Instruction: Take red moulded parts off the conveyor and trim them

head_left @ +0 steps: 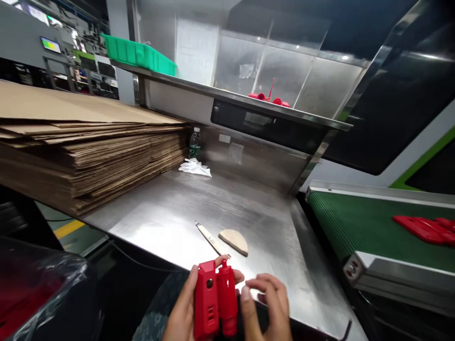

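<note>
This is a work room with machines, and a shiny metal surface fills the middle of the view. At the near edge of the surface, the left hand is wrapped around a red plastic part, with the fingers curled behind it and the thumb on its left side. The red plastic part stands up in the hand, just above the near edge of the surface. The right hand is just to the right of the part, half open with bent fingers, and its thumb touches the right side of the part. A little farther away on the surface lie a thin flat tool and a tan half-round piece, side by side. On the left sits a tall stack of flat cardboard. At the far side of the surface there is a green bottle with a white rag in front of it. A metal shelf above holds a green bin on the left and small red pieces farther right. On the right runs a green belt with red parts lying on it.
</note>
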`<state>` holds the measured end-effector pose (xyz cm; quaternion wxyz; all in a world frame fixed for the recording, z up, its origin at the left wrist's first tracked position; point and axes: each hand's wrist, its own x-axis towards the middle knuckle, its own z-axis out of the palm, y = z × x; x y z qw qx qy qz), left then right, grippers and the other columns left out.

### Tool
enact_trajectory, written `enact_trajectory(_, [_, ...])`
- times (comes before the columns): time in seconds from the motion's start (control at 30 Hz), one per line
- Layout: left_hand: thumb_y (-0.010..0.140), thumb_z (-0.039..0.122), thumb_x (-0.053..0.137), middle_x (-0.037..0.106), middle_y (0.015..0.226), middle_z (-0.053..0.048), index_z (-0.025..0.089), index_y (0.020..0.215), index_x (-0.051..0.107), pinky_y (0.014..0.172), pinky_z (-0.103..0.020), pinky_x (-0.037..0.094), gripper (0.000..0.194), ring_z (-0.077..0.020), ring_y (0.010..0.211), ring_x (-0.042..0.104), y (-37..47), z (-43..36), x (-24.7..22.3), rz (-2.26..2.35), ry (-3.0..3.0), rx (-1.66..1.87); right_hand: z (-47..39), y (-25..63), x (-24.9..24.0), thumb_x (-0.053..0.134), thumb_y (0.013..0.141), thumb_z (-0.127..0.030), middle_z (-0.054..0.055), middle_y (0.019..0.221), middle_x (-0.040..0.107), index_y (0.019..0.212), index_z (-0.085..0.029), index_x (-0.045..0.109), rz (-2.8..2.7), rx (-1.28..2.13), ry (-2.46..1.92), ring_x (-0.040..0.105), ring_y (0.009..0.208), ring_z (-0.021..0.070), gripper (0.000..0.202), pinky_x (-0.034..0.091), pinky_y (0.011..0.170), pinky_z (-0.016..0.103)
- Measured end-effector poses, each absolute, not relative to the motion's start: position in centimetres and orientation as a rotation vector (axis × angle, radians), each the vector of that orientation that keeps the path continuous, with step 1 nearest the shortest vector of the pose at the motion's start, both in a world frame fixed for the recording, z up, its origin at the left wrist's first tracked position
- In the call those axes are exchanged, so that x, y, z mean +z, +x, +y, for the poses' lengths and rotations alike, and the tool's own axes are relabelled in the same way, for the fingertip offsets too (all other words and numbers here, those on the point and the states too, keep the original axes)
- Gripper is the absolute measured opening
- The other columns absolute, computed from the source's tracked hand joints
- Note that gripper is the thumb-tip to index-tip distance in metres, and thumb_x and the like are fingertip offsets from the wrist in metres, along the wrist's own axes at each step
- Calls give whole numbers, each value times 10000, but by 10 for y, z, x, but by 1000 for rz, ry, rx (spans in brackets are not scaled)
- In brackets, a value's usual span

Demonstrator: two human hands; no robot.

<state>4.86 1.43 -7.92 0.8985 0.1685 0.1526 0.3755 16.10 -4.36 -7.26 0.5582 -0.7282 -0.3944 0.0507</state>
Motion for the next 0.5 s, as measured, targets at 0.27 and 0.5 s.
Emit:
enact_trajectory(0.27, [982, 448, 271, 689, 1033, -201, 79, 1270, 626, 783, -448, 512, 587, -350, 859, 667, 30, 25, -46, 230, 459, 779, 42, 223, -35, 478, 955, -286, 77, 978, 605, 924, -145, 640, -1521, -81, -2234, 565, 902, 227, 217, 483, 828, 435])
enact_trajectory(0.5, [960, 545, 320, 711, 905, -194, 46, 1230, 608, 729, -438, 532, 636, -339, 775, 667, 29, 32, -57, 408, 683, 904, -21, 189, -48, 255, 1000, -489, 71, 733, 699, 1039, -231, 421, -1247, -132, -2338, 686, 639, 289, 309, 516, 522, 371])
